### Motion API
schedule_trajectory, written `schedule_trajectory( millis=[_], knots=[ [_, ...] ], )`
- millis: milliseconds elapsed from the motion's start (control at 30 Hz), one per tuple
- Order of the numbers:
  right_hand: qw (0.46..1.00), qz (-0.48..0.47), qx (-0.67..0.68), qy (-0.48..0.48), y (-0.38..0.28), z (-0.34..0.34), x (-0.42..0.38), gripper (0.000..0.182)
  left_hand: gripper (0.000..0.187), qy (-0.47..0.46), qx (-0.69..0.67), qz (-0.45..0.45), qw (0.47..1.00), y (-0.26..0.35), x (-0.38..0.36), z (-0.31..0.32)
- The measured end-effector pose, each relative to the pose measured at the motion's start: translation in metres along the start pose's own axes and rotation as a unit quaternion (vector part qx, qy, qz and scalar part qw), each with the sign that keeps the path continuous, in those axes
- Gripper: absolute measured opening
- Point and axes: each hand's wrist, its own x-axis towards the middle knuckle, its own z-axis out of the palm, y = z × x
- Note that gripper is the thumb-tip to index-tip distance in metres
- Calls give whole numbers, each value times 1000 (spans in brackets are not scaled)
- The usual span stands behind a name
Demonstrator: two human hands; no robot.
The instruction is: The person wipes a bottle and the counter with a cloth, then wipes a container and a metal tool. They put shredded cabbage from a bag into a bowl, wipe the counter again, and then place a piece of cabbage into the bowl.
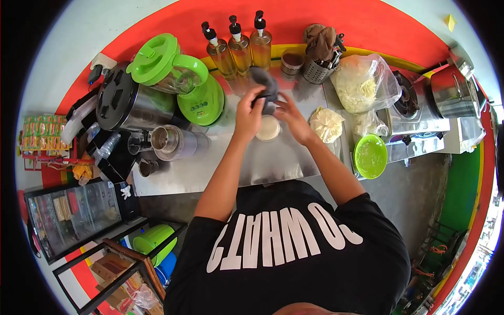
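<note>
We have both hands raised over the brushed stainless-steel table, close together, with a soft-looking, dark grey, crumpled cloth-like piece between them. Our left hand has its thumb and fingers closed on the near left part of this piece, while its upper end stands free toward the back wall. Our right hand reaches in from the other side, its fingers bent and its tips at the piece's lower right edge; we cannot tell whether they grip it or only touch it. Just below our hands on the steel sits a small round tub with a pale cream top. To the right of it lies a gathered, cream-coloured bundle, and beyond that a round lime-green plastic plate near a clear bag of pale contents. To our left stands a lime-green blender, and behind our hands we have three clear pump bottles with black heads and amber liquid in a row.
</note>
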Motion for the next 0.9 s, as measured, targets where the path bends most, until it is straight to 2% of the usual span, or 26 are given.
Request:
schedule_trajectory(
  millis=[33, 67, 100, 133, 167, 233, 267, 300, 333, 367, 400, 433, 467, 500, 533, 600, 633, 700, 767, 833, 900],
  knots=[
    [1000, -1, -1, -3, -4, -5, 2, 58, 30, 3, 0, 2, 1000, 11, -2, 8],
    [978, 36, 202, -20, -8, -12, 3, 54, 34, -91, 35, -10, 995, 22, -4, 15],
    [914, 71, 397, -36, -13, -17, 3, 49, 37, -184, 70, -21, 980, 29, -6, 20],
    [914, 56, 402, -14, -23, -17, 2, 40, 42, -198, 91, 6, 976, 22, -10, 21],
    [913, 58, 404, -17, -29, -17, 1, 40, 42, -195, 94, 4, 976, 16, -17, 18],
    [959, -27, 255, 120, -35, -18, 0, 34, 51, -35, 209, 78, 974, 12, -36, 6],
    [966, -75, 199, 147, -25, -22, 1, 32, 73, -18, 226, 31, 974, -12, -47, -12],
    [966, -76, 202, 145, -21, -22, -1, 32, 73, -17, 229, 33, 973, -20, -58, -16],
    [985, -100, -11, 143, -15, -19, -10, 34, 83, -13, 270, -5, 963, -25, -73, -19],
    [958, -119, -225, 132, -9, -16, -20, 36, 94, -8, 308, -45, 950, -31, -84, -21],
    [943, -165, -280, 68, -5, -8, -28, 43, 94, -6, 309, -47, 950, -42, -86, -21],
    [900, -208, -384, -1, 5, 0, -31, 49, 99, -19, 217, -65, 974, -51, -85, -18],
    [847, -259, -465, -7, 28, 6, -30, 49, 103, -31, 122, -81, 989, -61, -83, -15],
    [783, -308, -540, -14, 48, 11, -27, 49, 103, -28, 118, -80, 989, -62, -80, -13],
    [781, -307, -544, -17, 48, 14, -22, 49, 100, -21, 104, -98, 990, -62, -79, -11],
    [856, -211, -472, 21, 45, 17, -6, 44, 95, -1, 109, -118, 987, -66, -75, -10],
    [855, -209, -474, 17, 40, 19, 3, 44, 95, 2, 106, -121, 987, -65, -74, -9],
    [903, -50, -426, 33, 32, 21, 19, 40, 93, -2, 147, -117, 982, -65, -75, -8],
    [895, -58, -442, 24, 28, 20, 25, 39, 93, -16, 159, -119, 980, -68, -75, -8],
    [899, -35, -436, -18, 29, 12, 28, 42, 94, 7, 87, -127, 988, -63, -79, -6],
    [899, -43, -432, -57, 25, -3, 23, 43, 95, 4, 108, -123, 986, -58, -85, -7]
  ],
)
